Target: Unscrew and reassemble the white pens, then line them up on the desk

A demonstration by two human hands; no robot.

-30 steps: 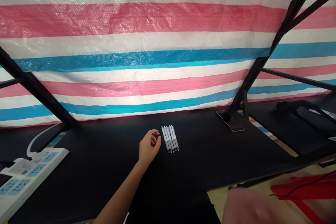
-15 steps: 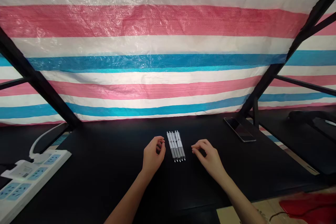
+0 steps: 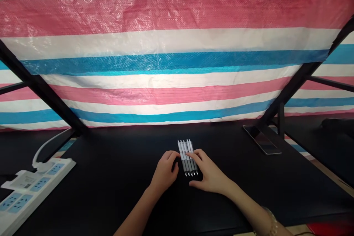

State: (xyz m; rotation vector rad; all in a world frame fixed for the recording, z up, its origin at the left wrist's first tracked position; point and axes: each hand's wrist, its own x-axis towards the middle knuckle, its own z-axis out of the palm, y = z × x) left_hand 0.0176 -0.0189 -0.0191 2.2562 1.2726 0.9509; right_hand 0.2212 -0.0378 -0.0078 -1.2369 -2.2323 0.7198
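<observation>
White pens (image 3: pixel 190 166) between power strip (image 3: pixel 41 184) and phone (image 3: pixel 261 139), left fingers (image 3: pixel 170 155) apart, right fingers (image 3: pixel 195 157) wide.

Cannot see the whole row of pens (image 3: pixel 187 164) at lower centre: covered in part by the right hand (image 3: pixel 208 172). Cannot tell touch from mere nearness between pens and the left hand (image 3: pixel 165 172), nor make out any print on the barrels. Cannot follow the left forearm (image 3: pixel 141 206) or right forearm (image 3: pixel 246 203) past the bottom edge. Lose the power strip (image 3: pixel 35 196) at lower left, with the label on its white adapter (image 3: pixel 20 180) too small to read. Lose the striped sheet (image 3: pixel 171 97) at the top. Cannot identify the blurred, cut-off red thing (image 3: pixel 329 228) at lower right, nor the dark object (image 3: pixel 337 127) at the right edge.
</observation>
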